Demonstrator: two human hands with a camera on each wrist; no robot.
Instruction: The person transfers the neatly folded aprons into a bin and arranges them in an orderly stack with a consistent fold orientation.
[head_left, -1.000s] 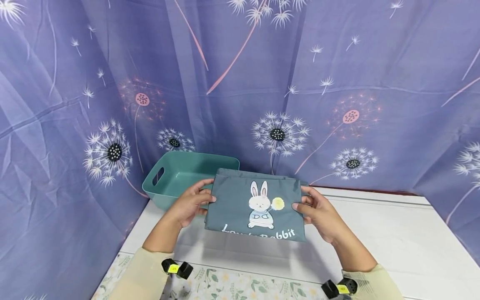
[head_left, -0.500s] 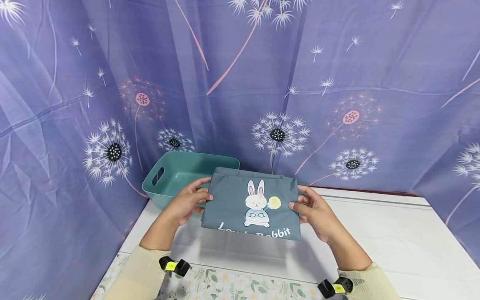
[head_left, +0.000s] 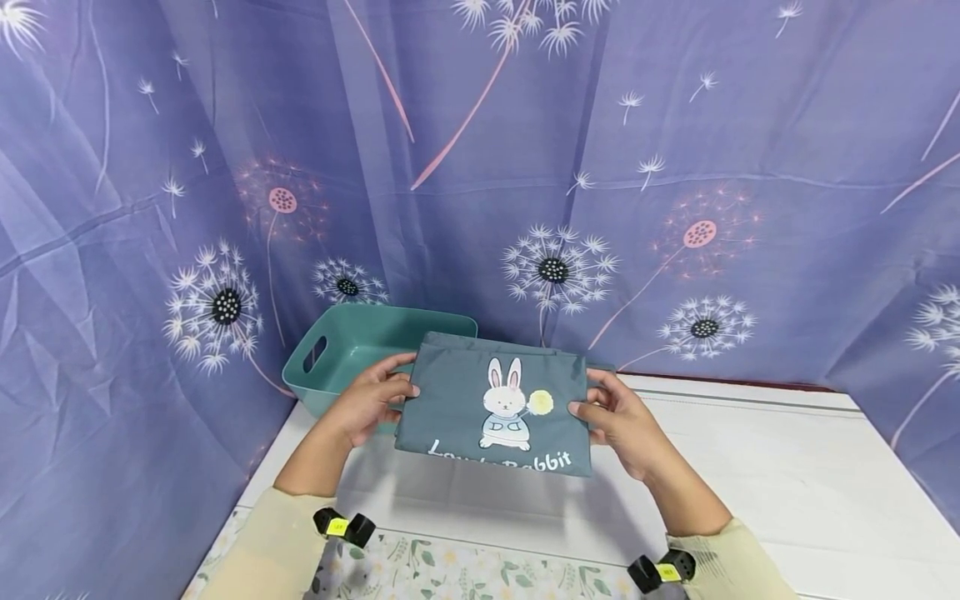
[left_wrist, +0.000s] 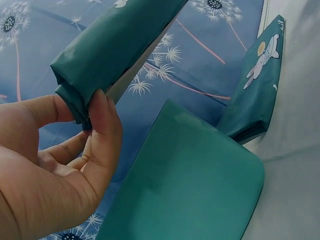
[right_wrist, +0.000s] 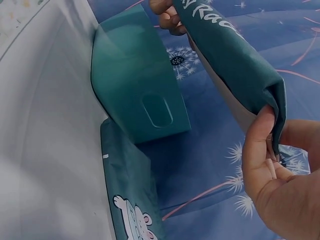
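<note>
A folded dark green cloth (head_left: 457, 408) is held up over the table between both hands, a white rabbit, a yellow flower and white lettering on its face. My left hand (head_left: 367, 407) pinches its left edge, thumb in front and fingers behind. At the right edge, my right hand (head_left: 622, 423) pinches it the same way. The right wrist view shows a paler underside (right_wrist: 240, 115) below the green layer. A second folded green cloth (left_wrist: 255, 90) with a rabbit print lies on the table beyond, mostly hidden by the held one in the head view.
A green plastic basket (head_left: 306, 385) with a handle slot stands at the back left, beside the second cloth. White covering (head_left: 757, 467) spreads over the table, with a floral strip (head_left: 450, 567) at the front. A purple dandelion curtain (head_left: 480, 225) hangs behind and at the sides.
Both hands and the held cloth have drifted a little to the left and slightly up in the head view. The grip on both edges is the same, and the basket stays in place.
</note>
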